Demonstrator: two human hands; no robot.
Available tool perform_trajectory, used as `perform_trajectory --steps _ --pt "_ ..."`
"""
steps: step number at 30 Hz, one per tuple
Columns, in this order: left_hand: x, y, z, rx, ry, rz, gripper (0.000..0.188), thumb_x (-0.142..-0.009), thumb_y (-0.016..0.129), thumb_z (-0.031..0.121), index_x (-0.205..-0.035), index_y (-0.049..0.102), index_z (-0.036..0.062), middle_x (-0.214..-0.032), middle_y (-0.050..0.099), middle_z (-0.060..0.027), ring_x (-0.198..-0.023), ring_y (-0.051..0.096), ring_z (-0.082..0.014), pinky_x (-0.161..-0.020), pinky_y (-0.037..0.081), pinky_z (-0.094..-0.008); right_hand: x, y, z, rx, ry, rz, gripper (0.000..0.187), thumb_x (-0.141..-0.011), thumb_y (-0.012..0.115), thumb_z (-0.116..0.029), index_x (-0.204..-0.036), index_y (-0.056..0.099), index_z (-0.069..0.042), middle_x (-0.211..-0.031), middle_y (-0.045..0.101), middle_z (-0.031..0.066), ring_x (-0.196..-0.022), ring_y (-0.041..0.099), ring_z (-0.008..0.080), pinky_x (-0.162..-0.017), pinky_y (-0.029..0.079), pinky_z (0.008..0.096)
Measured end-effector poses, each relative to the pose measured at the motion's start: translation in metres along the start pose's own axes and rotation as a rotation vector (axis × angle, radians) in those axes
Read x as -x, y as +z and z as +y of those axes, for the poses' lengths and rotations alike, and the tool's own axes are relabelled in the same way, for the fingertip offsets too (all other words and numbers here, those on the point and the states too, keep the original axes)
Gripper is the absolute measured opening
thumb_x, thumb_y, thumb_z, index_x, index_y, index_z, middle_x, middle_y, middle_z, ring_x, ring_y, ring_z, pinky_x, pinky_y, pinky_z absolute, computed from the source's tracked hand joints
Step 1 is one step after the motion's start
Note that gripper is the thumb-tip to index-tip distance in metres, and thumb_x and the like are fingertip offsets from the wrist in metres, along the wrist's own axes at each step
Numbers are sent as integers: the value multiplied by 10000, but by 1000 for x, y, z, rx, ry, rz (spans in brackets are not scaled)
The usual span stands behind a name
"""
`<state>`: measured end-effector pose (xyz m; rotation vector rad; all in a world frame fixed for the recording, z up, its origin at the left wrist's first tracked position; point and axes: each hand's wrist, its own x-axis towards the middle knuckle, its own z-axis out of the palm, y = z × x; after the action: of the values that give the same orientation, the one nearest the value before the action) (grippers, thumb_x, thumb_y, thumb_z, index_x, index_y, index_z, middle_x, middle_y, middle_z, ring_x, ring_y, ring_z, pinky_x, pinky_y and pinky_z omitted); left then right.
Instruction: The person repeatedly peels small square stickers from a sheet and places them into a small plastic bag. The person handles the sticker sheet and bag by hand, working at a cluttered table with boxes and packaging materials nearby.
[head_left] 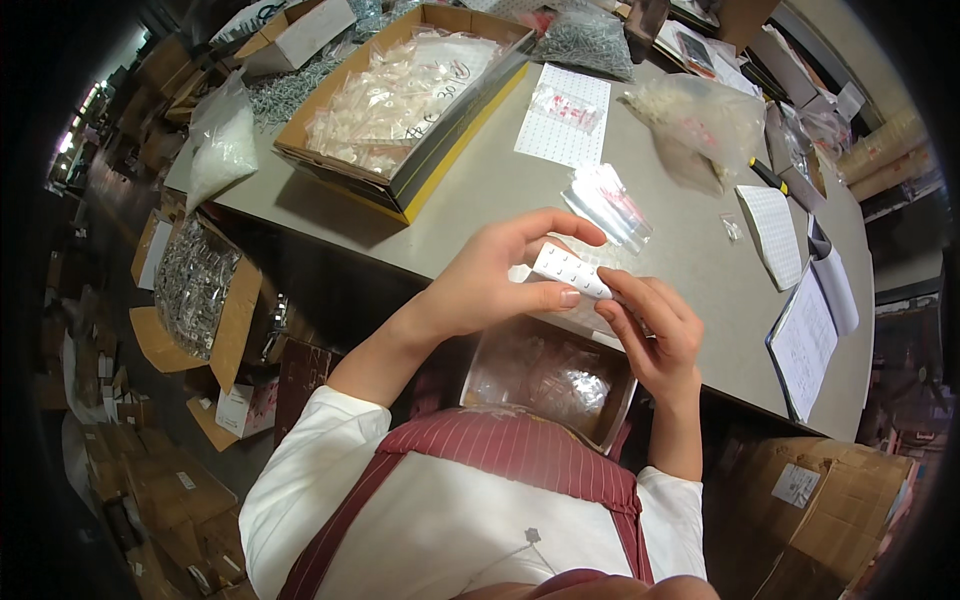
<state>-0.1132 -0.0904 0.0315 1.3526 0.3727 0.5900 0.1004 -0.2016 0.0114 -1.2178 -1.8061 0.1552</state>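
Over the table's front edge, both hands meet at a small folded white label sheet point(568, 268) with rows of short dark marks. My left hand point(485, 275) has its thumb against the sheet's lower edge, its index finger arched above, and the other fingers partly hidden behind. My right hand point(655, 325) pinches the sheet's right end between thumb and fingers. Just beyond, clear plastic bags point(608, 208) lie on the grey table point(460, 185). Beneath my hands, an open drawer or box point(480, 375) holds clear plastic bags.
A large carton point(405, 195) full of small filled bags stands at the back left, beside a bag of white pieces point(222, 140). A printed sheet point(545, 140), a screwdriver point(768, 175) and an open notebook point(803, 340) lie farther right. Cardboard boxes point(240, 320) flank the table.
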Motion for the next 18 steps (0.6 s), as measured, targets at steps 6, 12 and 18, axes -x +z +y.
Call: perform_trajectory --steps 6,12,18 --pt "-3 -5 -9 -234 51 40 272 -898 761 23 -1167 746 -8 -1125 736 -34 -1020 665 -95 -897 531 -262 6 -2 2 -11 82 4 274 -866 802 7 -1138 764 13 -813 697 123 -642 611 182 -571 461 298" --pt "-3 -6 -12 -180 -44 97 150 -907 767 31 -1050 788 -10 -925 746 -21 -814 654 -58 -737 521 -217 20 6 4 -289 346 85 167 -910 774 10 -1075 764 35 -870 738 84 -746 665 124 -651 512 259" --pt "-2 -11 -24 -98 -18 169 119 -915 771 18 -1021 774 -35 -886 752 -45 -797 674 -64 -716 528 -214 22 7 2 -663 653 124 144 -937 780 -30 -1031 705 49 -932 720 44 -823 638 87 -702 487 220"
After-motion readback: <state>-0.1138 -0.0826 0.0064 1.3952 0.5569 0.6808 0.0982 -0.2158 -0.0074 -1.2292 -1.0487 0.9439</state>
